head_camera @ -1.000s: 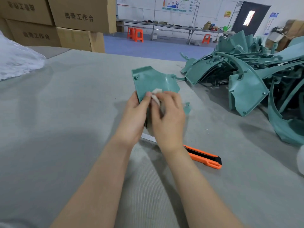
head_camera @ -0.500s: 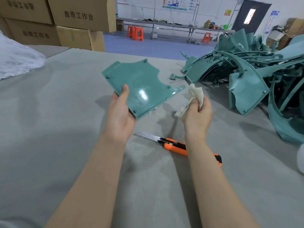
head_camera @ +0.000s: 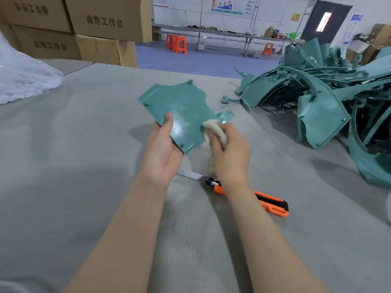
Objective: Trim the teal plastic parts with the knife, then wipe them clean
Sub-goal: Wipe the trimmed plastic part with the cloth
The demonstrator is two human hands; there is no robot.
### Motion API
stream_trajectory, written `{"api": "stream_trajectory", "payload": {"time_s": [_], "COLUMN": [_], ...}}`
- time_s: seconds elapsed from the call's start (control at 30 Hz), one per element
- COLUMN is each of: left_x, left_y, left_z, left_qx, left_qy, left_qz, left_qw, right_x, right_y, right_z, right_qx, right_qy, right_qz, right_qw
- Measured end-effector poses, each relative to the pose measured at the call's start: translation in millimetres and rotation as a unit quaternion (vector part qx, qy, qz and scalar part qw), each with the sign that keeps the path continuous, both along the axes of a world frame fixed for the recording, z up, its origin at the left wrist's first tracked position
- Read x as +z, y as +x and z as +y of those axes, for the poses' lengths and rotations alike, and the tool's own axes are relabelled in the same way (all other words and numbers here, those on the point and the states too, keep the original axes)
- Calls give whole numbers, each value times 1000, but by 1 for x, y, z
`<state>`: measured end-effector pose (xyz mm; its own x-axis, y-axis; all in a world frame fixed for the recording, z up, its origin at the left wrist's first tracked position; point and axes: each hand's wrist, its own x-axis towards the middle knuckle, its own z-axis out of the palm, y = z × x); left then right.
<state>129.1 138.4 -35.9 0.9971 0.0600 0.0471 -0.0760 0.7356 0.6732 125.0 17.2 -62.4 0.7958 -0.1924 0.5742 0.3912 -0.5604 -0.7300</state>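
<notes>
Far left, a crinkly white heap (head_camera: pixel 23 81) sits on the grey table (head_camera: pixel 74 144), and behind it stand stacked cardboard boxes (head_camera: pixel 101 20) with printed characters. Coming to the centre, the left hand (head_camera: pixel 163 153) grasps the teal part (head_camera: pixel 179 104) at its near-left edge, thumb flat on the glossy top face and fingers tucked out of sight beneath. The part is held up off the table, tilted, its flat face towards the camera, small screw bosses at its corners. Right against its near-right edge is a whitish cloth (head_camera: pixel 213 129), bunched up and pressed on the plastic. The right hand (head_camera: pixel 230 155) is clenched round that cloth, knuckles up. Just below both hands the knife (head_camera: pixel 254 197) lies on the table, bare blade pointing left and orange handle running right, its middle hidden under the right forearm. Nobody is touching it. Further right, well apart from the hands, a tangled pile of teal parts (head_camera: pixel 317 98) is heaped on the table. Orange stools (head_camera: pixel 176 44) stand on the blue floor behind
</notes>
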Motion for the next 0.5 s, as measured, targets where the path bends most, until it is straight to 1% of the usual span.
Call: {"api": "stream_trajectory", "payload": {"time_s": [0.07,0.13,0.2,0.23,0.3,0.37,0.43,0.5], "left_x": [-2,-1,1,1,2,3,4,4], "left_y": [-1,-2,-1,-1,-1,-1,-1,0], "left_z": [-1,1,3,3,1,-1,-2,-2], "left_qx": [-9,-12,-13,-11,-4,4,4,-9], "left_qy": [33,33,11,1,-20,-42,-63,-69], "left_qz": [-6,-13,-16,-14,-9,-6,-8,-9], "left_qw": [999,999,1000,1000,1000,999,998,998], "right_x": [-1,-1,2,4,10,15,17,16], "right_y": [7,11,12,11,8,5,1,-2], "right_z": [-15,-31,-41,-41,-32,-20,-8,1], "right_qx": [-67,-124,-144,-136,-85,-8,62,102], "right_qy": [84,193,269,291,295,268,250,238], "right_qz": [43,93,107,105,113,144,179,195], "right_qw": [993,969,946,941,945,953,950,946]}}
